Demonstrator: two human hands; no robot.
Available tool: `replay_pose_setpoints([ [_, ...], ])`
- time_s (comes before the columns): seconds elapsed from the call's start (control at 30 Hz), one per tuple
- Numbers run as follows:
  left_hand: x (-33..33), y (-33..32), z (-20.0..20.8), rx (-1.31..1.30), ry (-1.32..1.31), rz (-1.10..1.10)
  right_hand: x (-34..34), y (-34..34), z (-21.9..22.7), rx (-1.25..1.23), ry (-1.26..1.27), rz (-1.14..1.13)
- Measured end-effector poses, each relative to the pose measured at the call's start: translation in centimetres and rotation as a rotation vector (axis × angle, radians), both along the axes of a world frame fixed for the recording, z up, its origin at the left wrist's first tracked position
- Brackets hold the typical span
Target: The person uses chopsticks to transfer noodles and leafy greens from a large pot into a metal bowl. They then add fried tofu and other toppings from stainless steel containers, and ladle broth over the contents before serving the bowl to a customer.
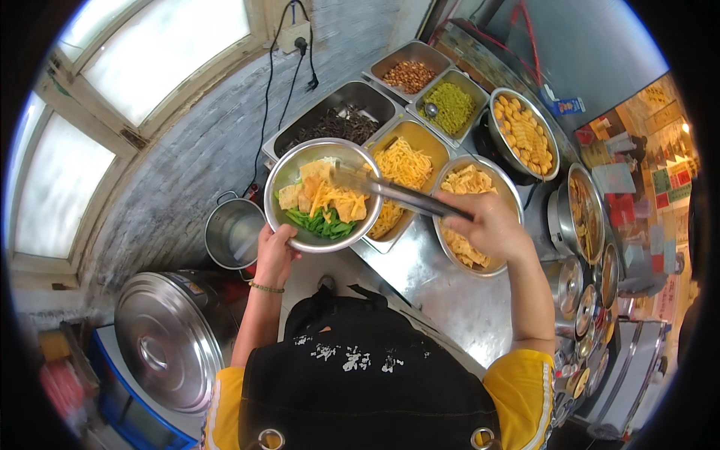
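My left hand (275,253) grips the lower left rim of a steel mixing bowl (283,174), thumb over the edge. In the bowl lie green leafy vegetables (321,223), pale tofu-like pieces (308,191) and yellow shreds (330,199). My right hand (491,223) is closed around the dark handle of metal tongs (411,198). Their tips are over the food in the bowl, slightly blurred, so I cannot tell whether they pinch anything. Behind the bowl stands a tray (424,136) of yellow shreds. Below my right hand sits a steel basin (504,264) of yellowish folded pieces, partly covered by the hand.
Steel trays of dark strips (339,125), peanuts (409,76) and chopped green vegetables (450,105) line the back. At right stand a basin of yellow pieces (523,135) and several pots. A steel pot (233,231) and a big lidded pot (161,341) are at left. Cables hang on the wall.
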State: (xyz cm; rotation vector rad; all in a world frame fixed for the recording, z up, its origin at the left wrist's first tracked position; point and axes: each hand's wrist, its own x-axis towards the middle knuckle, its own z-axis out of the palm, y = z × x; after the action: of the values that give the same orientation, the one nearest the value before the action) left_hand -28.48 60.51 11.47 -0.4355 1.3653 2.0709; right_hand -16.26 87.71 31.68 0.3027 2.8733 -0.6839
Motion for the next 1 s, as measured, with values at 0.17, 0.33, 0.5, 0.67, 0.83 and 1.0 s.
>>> replay_pose_setpoints([
  [0.17, -0.3, -4.1, -0.3, 0.064, 0.034, 0.082, -7.8, 3.0, -2.8, 0.119, -0.047, -0.003],
  [0.33, -1.1, -7.1, -0.2, 0.002, 0.087, 0.185, -18.0, 4.2, -9.6, 0.385, -0.291, -0.004],
  [0.5, -1.3, -9.4, -1.1, -0.040, 0.078, 0.243, -22.2, 3.2, -11.2, 0.300, -0.428, -0.141],
  [0.67, -1.8, -10.4, -2.1, -0.051, 0.058, 0.265, -19.4, 6.5, -11.1, -0.237, -0.341, -0.292],
  [0.83, -3.3, -9.6, -1.5, -0.053, 0.042, 0.230, -18.0, 6.4, -9.5, -0.387, -0.313, -0.248],
  [1.0, -4.4, -9.2, -1.8, -0.042, 0.043, 0.210, -17.9, 2.8, -11.8, 0.147, -0.271, 0.031],
])
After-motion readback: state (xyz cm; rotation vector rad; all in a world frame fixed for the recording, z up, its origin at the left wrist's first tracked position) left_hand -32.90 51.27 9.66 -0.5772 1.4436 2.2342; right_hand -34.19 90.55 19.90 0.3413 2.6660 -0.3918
